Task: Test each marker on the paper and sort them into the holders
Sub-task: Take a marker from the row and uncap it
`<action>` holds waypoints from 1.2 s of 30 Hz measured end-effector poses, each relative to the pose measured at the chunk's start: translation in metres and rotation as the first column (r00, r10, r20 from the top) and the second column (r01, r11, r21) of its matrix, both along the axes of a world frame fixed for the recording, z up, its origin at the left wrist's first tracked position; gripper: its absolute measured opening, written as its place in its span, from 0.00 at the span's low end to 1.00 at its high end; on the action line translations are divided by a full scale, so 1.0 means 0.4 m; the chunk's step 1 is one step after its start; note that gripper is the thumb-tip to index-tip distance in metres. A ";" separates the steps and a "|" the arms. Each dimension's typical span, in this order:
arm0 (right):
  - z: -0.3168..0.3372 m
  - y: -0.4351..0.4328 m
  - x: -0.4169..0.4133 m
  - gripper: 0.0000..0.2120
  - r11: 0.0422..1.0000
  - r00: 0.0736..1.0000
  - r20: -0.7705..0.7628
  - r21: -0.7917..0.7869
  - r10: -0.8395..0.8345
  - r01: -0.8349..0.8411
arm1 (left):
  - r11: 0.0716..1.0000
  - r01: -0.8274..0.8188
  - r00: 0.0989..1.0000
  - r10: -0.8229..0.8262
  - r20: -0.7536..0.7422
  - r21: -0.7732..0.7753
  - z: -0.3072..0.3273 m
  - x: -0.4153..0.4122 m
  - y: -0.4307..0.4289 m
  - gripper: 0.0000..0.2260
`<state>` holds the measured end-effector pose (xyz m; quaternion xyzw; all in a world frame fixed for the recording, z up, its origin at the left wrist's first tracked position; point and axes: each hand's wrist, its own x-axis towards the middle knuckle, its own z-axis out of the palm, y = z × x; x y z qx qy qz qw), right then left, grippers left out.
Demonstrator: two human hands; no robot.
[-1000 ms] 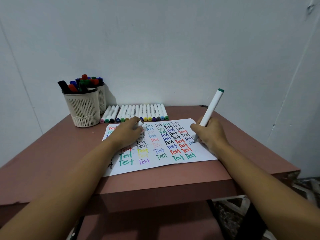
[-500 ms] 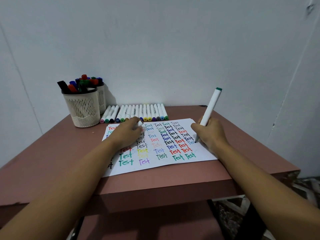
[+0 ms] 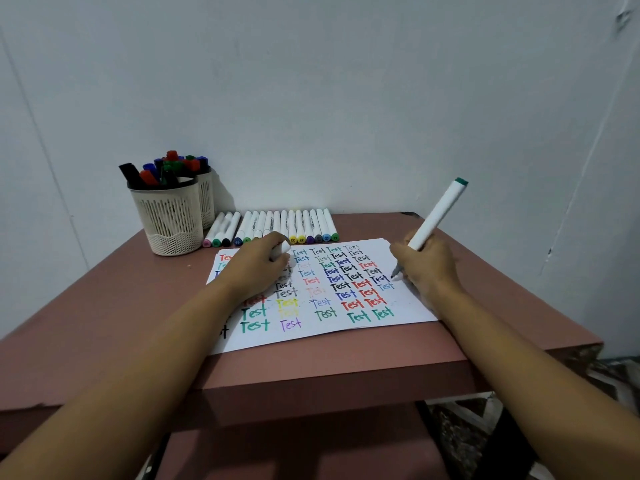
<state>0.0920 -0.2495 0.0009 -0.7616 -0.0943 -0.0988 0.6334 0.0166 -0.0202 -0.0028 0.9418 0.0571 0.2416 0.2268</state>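
Head view: right hand (image 3: 427,268) grips the green-ended marker (image 3: 436,216), its tip on the paper (image 3: 322,336) near the right edge.
Left hand (image 3: 256,268): curled round a white cap (image 3: 281,251), resting on the paper, well apart from the right.
Technique: pin the sheet flat; write on bare space; recap firmly before sorting into the holders (image 3: 169,220).

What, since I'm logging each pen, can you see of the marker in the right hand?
The marker has a white, plastic-looking barrel with a green end cap on top. Uncapped below, it tilts up and right, gripped by the right hand, its dark tip at the right side of the paper.
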 end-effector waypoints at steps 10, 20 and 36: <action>0.035 0.035 -0.031 0.14 0.904 0.951 -0.056 0.331 0.305 -0.271 | 0.991 0.126 0.984 -0.119 0.135 -0.050 0.010 0.000 -0.032 0.10; 0.053 0.133 -0.052 0.09 0.805 0.869 -0.067 0.418 0.490 -0.421 | 0.979 0.197 0.973 -0.190 0.128 -0.047 0.006 0.004 -0.025 0.08; 0.029 0.156 -0.042 0.05 0.782 0.817 -0.082 0.360 0.570 -0.509 | 0.964 0.259 0.938 -0.266 0.223 0.061 0.015 -0.006 -0.032 0.08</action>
